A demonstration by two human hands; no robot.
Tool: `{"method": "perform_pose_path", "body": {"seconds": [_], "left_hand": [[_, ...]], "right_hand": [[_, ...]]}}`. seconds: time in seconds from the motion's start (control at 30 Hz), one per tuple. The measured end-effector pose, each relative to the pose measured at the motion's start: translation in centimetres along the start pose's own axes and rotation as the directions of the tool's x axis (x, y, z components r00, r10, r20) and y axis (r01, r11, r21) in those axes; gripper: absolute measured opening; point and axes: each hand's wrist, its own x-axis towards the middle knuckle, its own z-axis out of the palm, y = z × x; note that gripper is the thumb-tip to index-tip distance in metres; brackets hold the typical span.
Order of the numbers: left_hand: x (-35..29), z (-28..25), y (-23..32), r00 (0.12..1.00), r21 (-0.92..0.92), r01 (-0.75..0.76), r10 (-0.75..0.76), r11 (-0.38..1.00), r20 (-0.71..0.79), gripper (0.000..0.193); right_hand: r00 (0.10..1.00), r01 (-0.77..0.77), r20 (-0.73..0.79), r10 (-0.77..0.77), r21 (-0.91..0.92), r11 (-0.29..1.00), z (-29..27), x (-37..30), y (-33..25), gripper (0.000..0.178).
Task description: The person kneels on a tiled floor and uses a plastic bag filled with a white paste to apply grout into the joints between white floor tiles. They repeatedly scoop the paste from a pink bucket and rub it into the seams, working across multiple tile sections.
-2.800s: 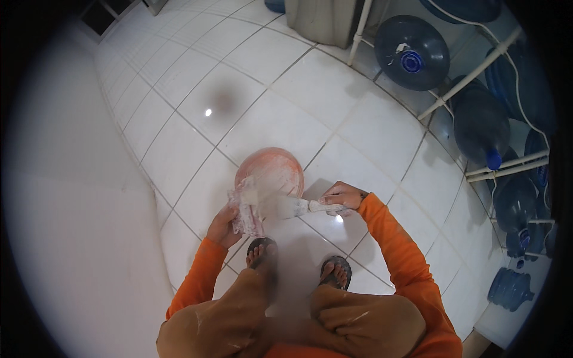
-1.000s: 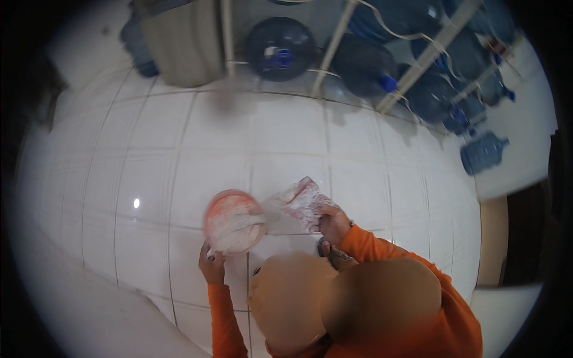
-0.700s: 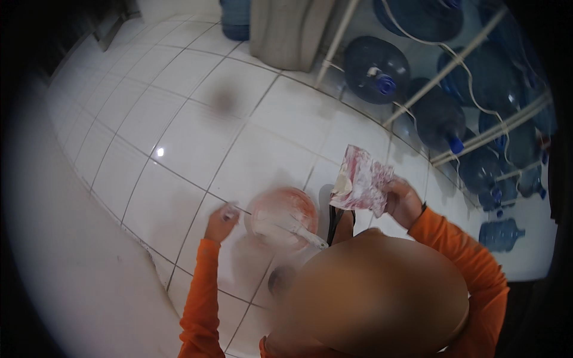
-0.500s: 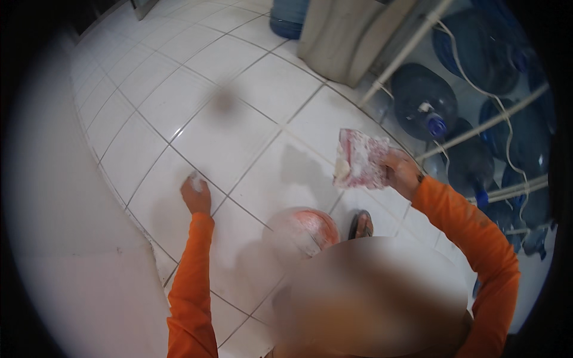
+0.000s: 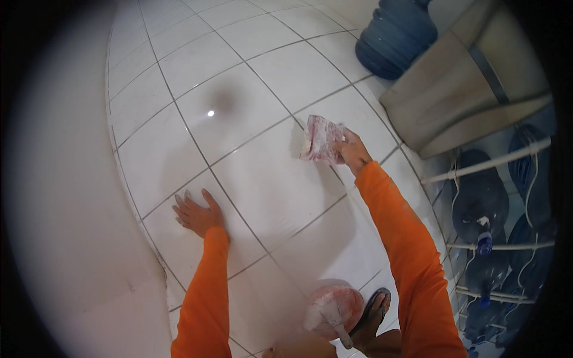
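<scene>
My left hand rests on the white tiled floor with its fingers spread, and its fingertips look whitish. In my right hand is a flat pink-and-white plastic packet smeared with white, gripped by its right edge. The packet's shadow falls on the tiles close beside it. By my foot stands a pinkish bowl with white residue inside. A putty knife leans in the bowl, its handle toward me.
A white wall runs along the left. At the far right are a blue water jug and a beige panelled appliance. A white rack of blue jugs lines the right side. My sandalled foot is beside the bowl.
The view has shifted. My left hand has gone from curled fingers around something whitish to spread flat on the floor. My right hand, still holding the packet, is now lower over the tiles.
</scene>
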Motion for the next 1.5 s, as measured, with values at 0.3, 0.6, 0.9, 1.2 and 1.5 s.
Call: {"method": "perform_pose_path", "body": {"seconds": [0.3,0.6,0.9,1.2,1.5], "left_hand": [[1.2,-0.5,0.9,0.991,0.102,-0.041,0.028,0.994,0.128,0.070],[2.3,-1.8,1.4,0.977,0.091,-0.019,-0.001,0.996,0.214,0.070],[2.4,-0.9,1.0,0.977,0.076,-0.052,0.035,0.996,0.209,0.068],[2.5,-1.0,1.7,0.980,0.077,-0.035,0.019,0.996,0.200,0.067],[2.0,-0.8,0.5,0.983,0.057,-0.072,0.061,0.996,0.174,0.065]], "right_hand": [[0.973,0.188,0.204,-0.104,-0.454,0.871,9.4,21.0,-13.0,0.048],[0.937,0.327,0.272,-0.220,-0.905,0.273,20.8,33.0,-17.5,0.040],[0.724,0.526,0.539,-0.431,-0.835,-0.161,23.2,32.2,-4.6,0.035],[0.768,0.541,0.546,-0.334,-0.833,-0.116,17.5,29.5,-16.1,0.052],[0.781,0.614,0.618,-0.091,-0.786,-0.075,22.1,39.7,-18.4,0.053]]}}
